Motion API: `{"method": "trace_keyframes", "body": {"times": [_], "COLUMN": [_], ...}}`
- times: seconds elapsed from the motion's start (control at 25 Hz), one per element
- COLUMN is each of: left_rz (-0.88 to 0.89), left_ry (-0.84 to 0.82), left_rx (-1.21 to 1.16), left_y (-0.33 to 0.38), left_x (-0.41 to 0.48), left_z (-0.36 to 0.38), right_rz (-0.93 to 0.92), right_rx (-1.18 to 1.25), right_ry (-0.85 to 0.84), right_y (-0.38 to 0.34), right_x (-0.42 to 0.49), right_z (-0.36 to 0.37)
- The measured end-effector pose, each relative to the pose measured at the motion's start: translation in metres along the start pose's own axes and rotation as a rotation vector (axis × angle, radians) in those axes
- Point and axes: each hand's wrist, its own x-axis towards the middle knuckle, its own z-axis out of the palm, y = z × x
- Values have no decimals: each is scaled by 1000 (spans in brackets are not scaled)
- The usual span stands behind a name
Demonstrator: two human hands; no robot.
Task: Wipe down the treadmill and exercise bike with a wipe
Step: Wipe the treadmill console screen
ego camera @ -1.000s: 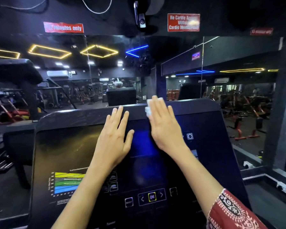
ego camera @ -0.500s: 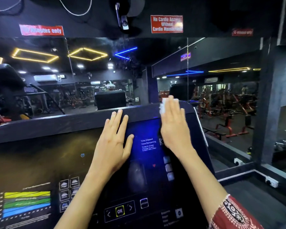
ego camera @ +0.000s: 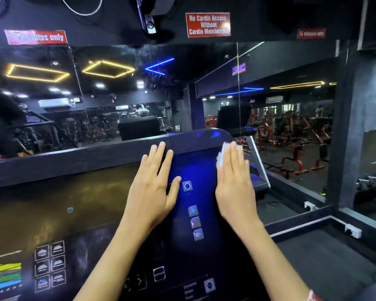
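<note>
The treadmill's dark console panel (ego camera: 74,203) fills the lower half of the view, with printed buttons and a coloured chart at the lower left. My left hand (ego camera: 152,185) lies flat on the panel near its top rim, fingers straight. My right hand (ego camera: 235,183) presses a white wipe (ego camera: 220,156) flat against the panel's upper right corner. The wipe shows only at my fingertips; the rest is under the palm.
A wall mirror (ego camera: 291,118) stands just behind the console, reflecting gym machines and ceiling lights. Red signs (ego camera: 207,24) hang above it. To the right of the console are a dark floor ledge (ego camera: 326,263) and white wall sockets (ego camera: 353,230).
My right hand slid the wipe rightward along the top of the panel to its right corner. My left hand stayed flat, while the view turned to the right.
</note>
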Motion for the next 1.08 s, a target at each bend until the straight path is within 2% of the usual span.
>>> {"method": "trace_keyframes", "body": {"times": [0.12,0.24,0.32,0.44,0.52,0.6,0.72,0.76,0.8,0.92,0.96,1.0,1.08], "left_rz": [4,-3,-1,8,12,22,8,3,3,21,24,21,-1], "left_ry": [8,24,35,49,54,63,69,66,64,43,33,27,12], "left_rx": [-2,17,27,45,39,34,45,40,35,30,20,13,14], "left_y": [9,12,12,12,11,11,11,12,12,12,11,10,11], "left_x": [-5,-9,-10,-10,-12,-13,-13,-14,-16,-28,-34,-41,-52], "left_z": [5,8,8,9,9,9,9,9,9,6,5,3,-2], "right_rz": [-78,46,63,-269,-407,-338,-28,-2,-74,-533,-587,-532,-171], "right_rx": [62,107,139,128,142,111,126,146,161,138,89,68,105], "right_ry": [25,45,-5,-75,-95,-37,-15,-38,-63,-175,-177,-143,-51], "right_y": [7,4,-13,-39,-28,0,13,3,-8,-8,7,20,31], "right_x": [-44,6,45,31,-11,-27,1,3,-2,-54,-64,-65,-48], "right_z": [-8,-10,-7,-2,-4,-9,-9,-9,-8,-12,-15,-17,-17]}}
